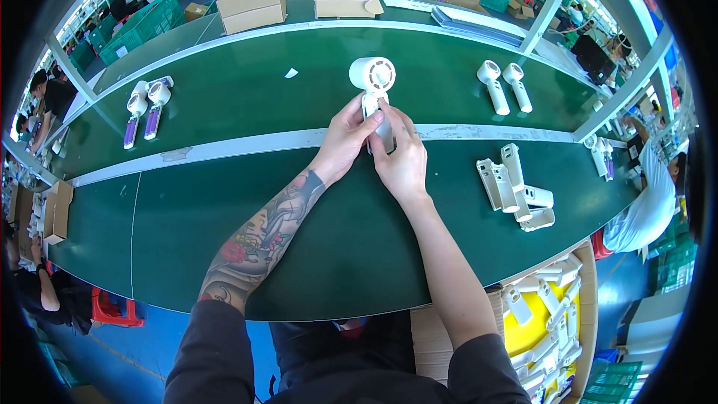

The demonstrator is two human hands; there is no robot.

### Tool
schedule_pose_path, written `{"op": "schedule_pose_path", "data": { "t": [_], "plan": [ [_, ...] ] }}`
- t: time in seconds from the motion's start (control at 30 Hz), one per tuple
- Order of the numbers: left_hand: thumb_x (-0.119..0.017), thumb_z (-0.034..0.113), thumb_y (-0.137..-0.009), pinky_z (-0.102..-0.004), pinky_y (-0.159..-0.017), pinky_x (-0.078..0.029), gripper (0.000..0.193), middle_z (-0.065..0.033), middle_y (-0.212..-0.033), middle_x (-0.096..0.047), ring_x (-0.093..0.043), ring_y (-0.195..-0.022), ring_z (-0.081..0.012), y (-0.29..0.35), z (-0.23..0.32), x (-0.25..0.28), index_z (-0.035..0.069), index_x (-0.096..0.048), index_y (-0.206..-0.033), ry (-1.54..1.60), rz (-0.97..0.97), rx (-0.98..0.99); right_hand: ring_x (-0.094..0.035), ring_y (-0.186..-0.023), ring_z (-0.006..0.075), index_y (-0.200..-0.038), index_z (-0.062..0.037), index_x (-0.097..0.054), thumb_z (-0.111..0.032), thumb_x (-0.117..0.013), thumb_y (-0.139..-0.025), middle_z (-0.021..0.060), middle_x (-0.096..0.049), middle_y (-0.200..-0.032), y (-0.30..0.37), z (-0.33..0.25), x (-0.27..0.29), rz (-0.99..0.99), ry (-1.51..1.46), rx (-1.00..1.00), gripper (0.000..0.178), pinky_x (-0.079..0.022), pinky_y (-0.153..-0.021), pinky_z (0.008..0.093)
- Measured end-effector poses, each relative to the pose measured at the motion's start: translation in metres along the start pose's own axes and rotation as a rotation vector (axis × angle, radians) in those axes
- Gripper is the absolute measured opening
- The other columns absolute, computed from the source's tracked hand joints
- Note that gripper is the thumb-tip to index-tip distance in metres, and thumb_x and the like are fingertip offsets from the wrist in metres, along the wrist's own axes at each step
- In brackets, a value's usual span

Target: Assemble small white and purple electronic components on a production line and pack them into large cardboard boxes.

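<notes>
Both my hands are closed around the handle of a white handheld fan (372, 75), its round slotted head upright above my fingers at the middle of the green table. My left hand (348, 133) grips the handle from the left side, thumb across it. From the right, my right hand (400, 151) wraps the handle, thumb and fingers pressed to it. Much of the handle is hidden by my fingers. To the right lies a loose pile of white handle shells (499, 185). Two finished-looking white fans (494, 90) rest farther back on that side.
Several fans with purple handle parts (153, 112) lie at the far left. A cardboard box (587, 307) of white shells stands by my right forearm. Cardboard boxes (250, 4) sit along the back ledge. Metal posts (550, 11) frame the table; people sit on both sides.
</notes>
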State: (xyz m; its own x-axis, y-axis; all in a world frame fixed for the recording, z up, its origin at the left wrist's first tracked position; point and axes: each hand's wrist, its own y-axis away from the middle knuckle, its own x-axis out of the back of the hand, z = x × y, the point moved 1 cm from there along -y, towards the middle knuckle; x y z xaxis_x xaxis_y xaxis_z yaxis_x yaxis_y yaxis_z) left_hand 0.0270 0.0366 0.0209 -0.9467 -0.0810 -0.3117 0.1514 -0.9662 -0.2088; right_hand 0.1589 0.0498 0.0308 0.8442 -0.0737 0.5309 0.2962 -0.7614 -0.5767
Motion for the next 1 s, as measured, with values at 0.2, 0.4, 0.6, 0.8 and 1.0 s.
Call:
{"op": "schedule_pose_path", "data": {
  "t": [0.2,0.4,0.6,0.8,1.0],
  "plan": [
    [-0.058,0.008,-0.102,-0.0249,-0.086,-0.048,0.043,-0.0082,-0.12,-0.064,-0.059,-0.104,-0.0116,-0.001,0.004,-0.004,0.005,-0.049,-0.143,-0.004,-0.005,-0.027,-0.066,-0.112,0.0313,-0.14,-0.0151,-0.057,-0.007,-0.071,-0.084,0.0142,-0.062,-0.131,-0.001,0.005,-0.002,0.021,0.021,0.048,0.058,-0.058,-0.086,0.0379],
    [-0.057,0.006,-0.1,-0.0278,-0.084,-0.052,0.041,-0.0135,-0.12,-0.062,-0.062,-0.102,-0.0156,-0.003,0.007,-0.002,0.001,-0.047,-0.139,-0.126,-0.061,-0.018,-0.065,-0.114,0.03,-0.144,-0.0124,-0.05,0.001,-0.066,-0.083,0.0142,-0.062,-0.132,-0.005,0.012,-0.006,0.016,-0.494,-0.051,0.064,-0.054,-0.092,0.0354],
    [-0.057,0.007,-0.099,-0.0289,-0.084,-0.054,0.041,-0.0184,-0.119,-0.06,-0.064,-0.099,-0.0197,-0.003,0.004,-0.006,-0.001,-0.044,-0.137,-0.419,-0.094,-0.121,-0.067,-0.106,0.0296,-0.145,-0.0084,-0.048,0.005,-0.06,-0.084,0.0146,-0.065,-0.123,-0.005,0.014,-0.001,-0.155,-0.551,-0.215,0.063,-0.054,-0.09,0.0344],
    [-0.054,0.013,-0.102,-0.028,-0.08,-0.053,0.036,-0.0189,-0.114,-0.061,-0.063,-0.094,-0.0189,-0.01,0.005,-0.005,-0.001,-0.045,-0.134,-0.536,-0.101,-0.274,-0.067,-0.085,0.025,-0.143,-0.004,-0.049,0.005,-0.059,-0.087,0.0152,-0.068,-0.108,-0.011,0.012,-0.01,-0.057,-0.221,-0.035,0.057,-0.055,-0.076,0.0301],
    [-0.049,0.022,-0.106,-0.0273,-0.08,-0.052,0.03,-0.0136,-0.105,-0.062,-0.061,-0.091,-0.015,-0.001,-0.001,-0.012,-0.002,-0.05,-0.125,-0.245,0.013,0.105,-0.064,-0.072,0.0177,-0.14,0.0004,-0.049,-0.001,-0.061,-0.093,0.0168,-0.07,-0.101,-0.01,0.031,0.002,-0.306,-1.011,-0.451,0.048,-0.053,-0.064,0.0256]
  ]
}}
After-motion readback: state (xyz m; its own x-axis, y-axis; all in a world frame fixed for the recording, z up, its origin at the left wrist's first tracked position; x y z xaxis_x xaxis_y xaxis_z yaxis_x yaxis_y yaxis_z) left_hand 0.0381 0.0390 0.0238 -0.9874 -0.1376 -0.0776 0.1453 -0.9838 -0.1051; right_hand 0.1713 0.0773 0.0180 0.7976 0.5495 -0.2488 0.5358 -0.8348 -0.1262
